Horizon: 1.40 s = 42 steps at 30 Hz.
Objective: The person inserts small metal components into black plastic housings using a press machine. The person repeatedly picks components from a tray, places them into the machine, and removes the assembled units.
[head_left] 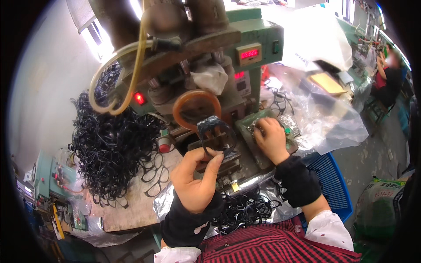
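Between the thumb and fingers of my left hand (197,182) is a dark eyeglass frame (202,136), raised in front of the press's lower tooling. My right hand (272,138) reaches into a worn, greenish metal tray (254,151) on the right side of the machine. Its fingers are bent downward and closed together; whatever they pinch is hidden. A green button (287,130) is beside that hand. Just behind the raised frame is an orange-brown ring (177,109) on the green press (258,37).
A large heap of dark eyeglass frames (114,153) covers the bench at left. More frames (247,208) lie on foil before my apron. A red knob (164,145) sticks out left of the tooling. To the right are a clear plastic bag (337,118) and a blue basket (335,186).
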Each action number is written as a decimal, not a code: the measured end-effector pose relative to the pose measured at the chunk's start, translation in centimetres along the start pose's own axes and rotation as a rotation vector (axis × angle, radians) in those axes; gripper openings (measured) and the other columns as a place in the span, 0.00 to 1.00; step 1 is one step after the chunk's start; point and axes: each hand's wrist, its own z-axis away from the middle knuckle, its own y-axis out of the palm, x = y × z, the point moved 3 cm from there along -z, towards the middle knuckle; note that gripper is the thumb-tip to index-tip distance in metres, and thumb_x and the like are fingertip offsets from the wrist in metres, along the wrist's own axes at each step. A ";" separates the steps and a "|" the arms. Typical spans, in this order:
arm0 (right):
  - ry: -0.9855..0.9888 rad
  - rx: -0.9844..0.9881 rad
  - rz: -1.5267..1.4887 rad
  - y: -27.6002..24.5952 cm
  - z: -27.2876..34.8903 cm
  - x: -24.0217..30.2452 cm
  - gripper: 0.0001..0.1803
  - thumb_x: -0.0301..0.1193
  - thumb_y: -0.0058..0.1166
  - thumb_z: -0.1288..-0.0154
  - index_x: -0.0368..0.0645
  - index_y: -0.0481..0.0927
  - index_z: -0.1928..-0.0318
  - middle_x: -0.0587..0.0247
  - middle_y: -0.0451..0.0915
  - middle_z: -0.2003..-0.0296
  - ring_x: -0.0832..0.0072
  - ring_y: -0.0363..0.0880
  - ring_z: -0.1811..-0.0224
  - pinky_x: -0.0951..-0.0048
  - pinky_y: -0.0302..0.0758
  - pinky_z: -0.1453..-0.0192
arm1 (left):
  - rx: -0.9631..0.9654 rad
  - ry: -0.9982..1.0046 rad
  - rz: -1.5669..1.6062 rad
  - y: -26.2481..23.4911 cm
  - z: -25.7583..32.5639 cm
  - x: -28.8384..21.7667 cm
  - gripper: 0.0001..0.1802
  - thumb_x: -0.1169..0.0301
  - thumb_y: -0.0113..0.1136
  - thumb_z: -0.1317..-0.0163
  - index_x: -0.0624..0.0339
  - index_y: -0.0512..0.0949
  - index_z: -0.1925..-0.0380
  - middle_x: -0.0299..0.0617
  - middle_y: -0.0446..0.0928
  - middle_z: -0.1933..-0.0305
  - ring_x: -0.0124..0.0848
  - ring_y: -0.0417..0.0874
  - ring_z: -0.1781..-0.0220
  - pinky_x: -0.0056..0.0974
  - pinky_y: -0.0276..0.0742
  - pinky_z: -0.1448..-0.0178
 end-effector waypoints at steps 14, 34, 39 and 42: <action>0.072 -0.088 -0.175 -2.6 -0.5 0.1 0.04 0.24 0.61 0.41 0.38 0.86 0.65 0.54 0.85 0.64 0.59 0.84 0.61 0.67 0.78 0.55 | -0.541 -0.138 -0.313 -20.0 4.6 3.0 0.07 0.78 0.57 0.33 0.67 0.78 0.57 0.41 0.81 0.60 0.28 0.80 0.61 0.31 0.75 0.54; 0.153 0.093 -0.602 -6.9 0.5 8.2 0.09 0.18 0.59 0.41 0.38 0.86 0.60 0.56 0.85 0.66 0.68 0.83 0.63 0.72 0.77 0.56 | -0.236 -0.428 -0.107 -14.0 3.8 12.9 0.15 0.79 0.58 0.34 0.65 0.72 0.48 0.35 0.80 0.68 0.22 0.81 0.69 0.25 0.74 0.68; 0.238 0.086 -0.882 -1.7 -0.6 10.6 0.12 0.19 0.58 0.41 0.35 0.81 0.55 0.57 0.84 0.62 0.71 0.83 0.59 0.72 0.77 0.52 | -0.323 -0.333 0.109 -10.9 4.9 14.6 0.04 0.74 0.56 0.29 0.63 0.72 0.61 0.40 0.78 0.64 0.28 0.83 0.66 0.31 0.81 0.61; 0.437 0.091 -1.131 -0.8 0.7 10.5 0.18 0.19 0.58 0.37 0.32 0.74 0.46 0.60 0.83 0.58 0.76 0.81 0.53 0.76 0.76 0.47 | -0.385 -0.388 0.188 -10.5 6.4 15.2 0.05 0.75 0.56 0.30 0.64 0.73 0.59 0.40 0.78 0.63 0.27 0.81 0.64 0.32 0.80 0.59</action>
